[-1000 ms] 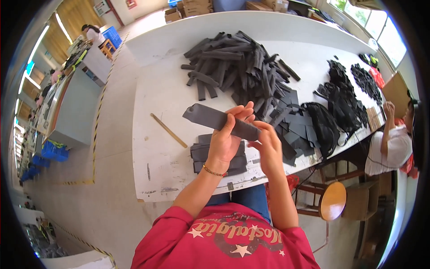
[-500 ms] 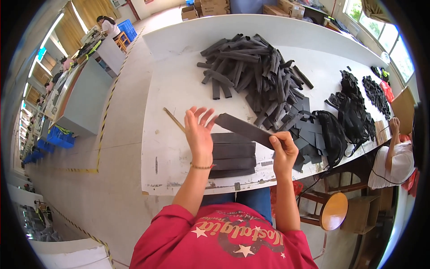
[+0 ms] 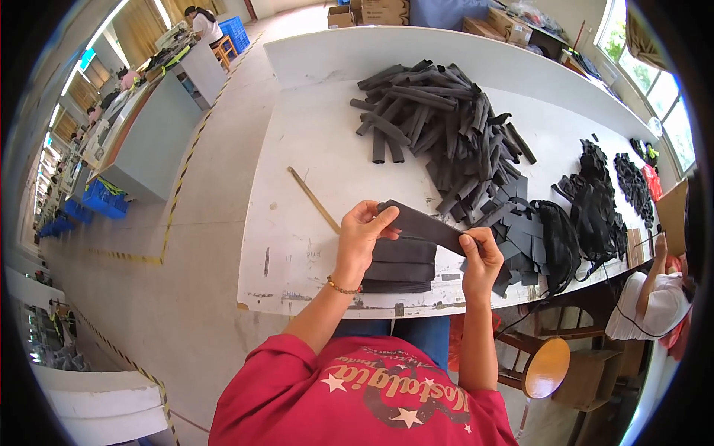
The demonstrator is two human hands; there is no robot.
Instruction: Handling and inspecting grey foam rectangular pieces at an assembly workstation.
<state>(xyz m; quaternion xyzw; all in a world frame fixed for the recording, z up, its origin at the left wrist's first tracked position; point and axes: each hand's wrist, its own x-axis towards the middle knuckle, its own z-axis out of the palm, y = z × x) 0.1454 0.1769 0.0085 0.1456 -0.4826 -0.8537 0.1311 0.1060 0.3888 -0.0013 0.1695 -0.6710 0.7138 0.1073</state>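
Left hand [image 3: 366,230] was off the dark strip [image 3: 424,226] a moment ago, now it's pinching one end while the right hand [image 3: 482,260] still grips the other, so it's held at both ends, seemingly above the neat black stack [image 3: 401,269]'s far side.

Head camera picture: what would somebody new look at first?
The big heap of dark strips jumps out first, toward the far side of the white table. Next is the single dark strip held between the left hand and the right hand, mid-picture. The bright red shirt fills the lower middle.
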